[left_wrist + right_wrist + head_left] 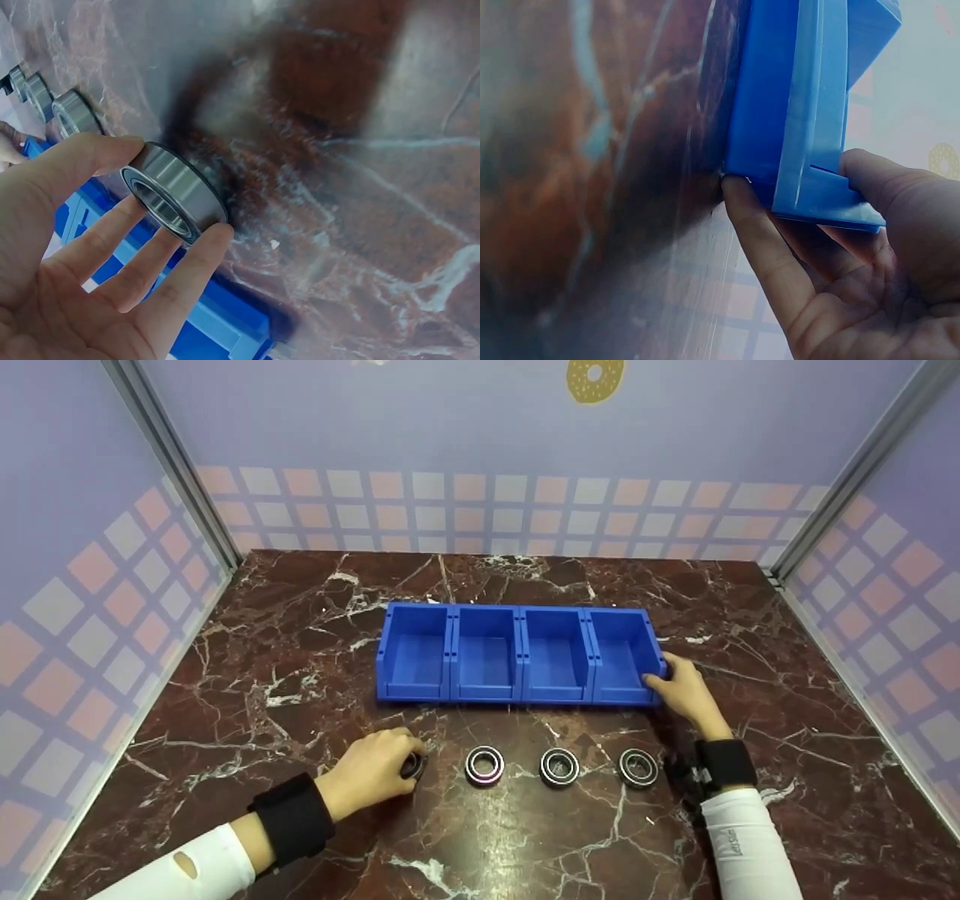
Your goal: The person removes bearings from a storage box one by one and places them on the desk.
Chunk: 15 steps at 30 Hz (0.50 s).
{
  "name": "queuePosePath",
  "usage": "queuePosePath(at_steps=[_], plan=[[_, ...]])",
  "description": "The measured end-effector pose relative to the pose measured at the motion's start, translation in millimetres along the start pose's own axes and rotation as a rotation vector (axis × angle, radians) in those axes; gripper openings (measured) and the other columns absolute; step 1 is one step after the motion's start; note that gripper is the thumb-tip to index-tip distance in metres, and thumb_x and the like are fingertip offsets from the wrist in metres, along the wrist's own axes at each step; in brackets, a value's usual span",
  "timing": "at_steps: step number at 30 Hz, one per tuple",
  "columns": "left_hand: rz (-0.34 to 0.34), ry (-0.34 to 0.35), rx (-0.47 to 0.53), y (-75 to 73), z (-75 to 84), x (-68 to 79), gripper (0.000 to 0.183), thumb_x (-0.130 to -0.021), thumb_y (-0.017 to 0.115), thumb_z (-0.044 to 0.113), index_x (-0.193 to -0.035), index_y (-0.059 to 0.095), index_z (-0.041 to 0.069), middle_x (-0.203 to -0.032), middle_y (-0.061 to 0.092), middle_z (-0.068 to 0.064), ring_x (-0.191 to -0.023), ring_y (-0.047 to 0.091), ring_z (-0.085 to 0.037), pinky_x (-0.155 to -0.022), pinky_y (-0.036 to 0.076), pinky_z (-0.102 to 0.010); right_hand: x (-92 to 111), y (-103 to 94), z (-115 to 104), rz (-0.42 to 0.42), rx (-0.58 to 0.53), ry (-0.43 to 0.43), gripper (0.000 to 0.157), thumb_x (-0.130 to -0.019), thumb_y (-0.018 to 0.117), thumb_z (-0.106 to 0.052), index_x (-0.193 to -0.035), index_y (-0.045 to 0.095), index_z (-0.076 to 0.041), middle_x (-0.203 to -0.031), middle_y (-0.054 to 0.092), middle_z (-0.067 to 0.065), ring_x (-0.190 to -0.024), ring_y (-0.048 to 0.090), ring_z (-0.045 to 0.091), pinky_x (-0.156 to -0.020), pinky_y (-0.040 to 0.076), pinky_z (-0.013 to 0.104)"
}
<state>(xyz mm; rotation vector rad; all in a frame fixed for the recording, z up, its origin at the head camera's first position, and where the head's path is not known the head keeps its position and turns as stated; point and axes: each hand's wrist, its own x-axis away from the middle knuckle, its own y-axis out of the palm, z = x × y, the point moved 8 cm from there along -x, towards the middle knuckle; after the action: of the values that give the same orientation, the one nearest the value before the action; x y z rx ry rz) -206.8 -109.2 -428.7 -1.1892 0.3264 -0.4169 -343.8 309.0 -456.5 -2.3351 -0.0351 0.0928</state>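
My left hand (375, 766) pinches a steel ball bearing (178, 189) between thumb and fingers, low over the dark marbled table at the left end of a row. Three more bearings lie flat to its right: one with a purplish sheen (484, 766), a middle one (559, 766) and a right one (638, 768). Behind them stands a blue bin unit (486, 694) with several open compartments side by side. At its right end my right hand (686, 694) grips the side wall, thumb over the front corner and fingers outside, as the right wrist view shows.
The marbled tabletop (300, 607) reaches back to a lilac wall with pink and white squares (469, 514). Side panels with metal corner posts (176, 465) close in the left and right. Black bands (292, 819) wrap both wrists.
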Motion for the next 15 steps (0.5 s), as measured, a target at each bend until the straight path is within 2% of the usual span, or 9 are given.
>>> queuePosePath(at_steps=[3, 9, 15], plan=[[0.008, 0.008, -0.006, 1.9, -0.8, 1.0, 0.037, -0.072, 0.081, 0.004, -0.109, 0.077, 0.002, -0.1, 0.073, -0.015, -0.092, 0.072, -0.036, -0.075, 0.061, -0.05, -0.2, 0.0, 0.3, -0.003, -0.004, 0.003, 0.048, -0.095, 0.062, -0.006, -0.139, 0.054, 0.012, -0.128, 0.066, 0.035, -0.113, 0.066, 0.039, -0.097, 0.053, 0.044], [0.024, 0.021, -0.024, 3.0, -0.8, 2.7, 0.038, -0.071, 0.084, 0.006, -0.108, 0.076, 0.002, -0.102, 0.073, -0.014, -0.092, 0.072, -0.036, -0.077, 0.062, -0.049, -0.4, 1.2, 1.2, -0.021, -0.005, 0.017, 0.05, -0.096, 0.061, -0.008, -0.142, 0.051, 0.012, -0.131, 0.064, 0.036, -0.117, 0.065, 0.042, -0.101, 0.053, 0.051], [0.038, 0.018, -0.036, 4.4, -0.9, 5.8, 0.04, -0.071, 0.084, 0.005, -0.11, 0.076, 0.002, -0.103, 0.073, -0.014, -0.091, 0.072, -0.037, -0.079, 0.062, -0.05, -0.7, 0.7, 1.1, -0.012, 0.005, 0.017, 0.049, -0.096, 0.061, -0.008, -0.14, 0.053, 0.011, -0.129, 0.065, 0.035, -0.114, 0.066, 0.04, -0.1, 0.052, 0.05]])
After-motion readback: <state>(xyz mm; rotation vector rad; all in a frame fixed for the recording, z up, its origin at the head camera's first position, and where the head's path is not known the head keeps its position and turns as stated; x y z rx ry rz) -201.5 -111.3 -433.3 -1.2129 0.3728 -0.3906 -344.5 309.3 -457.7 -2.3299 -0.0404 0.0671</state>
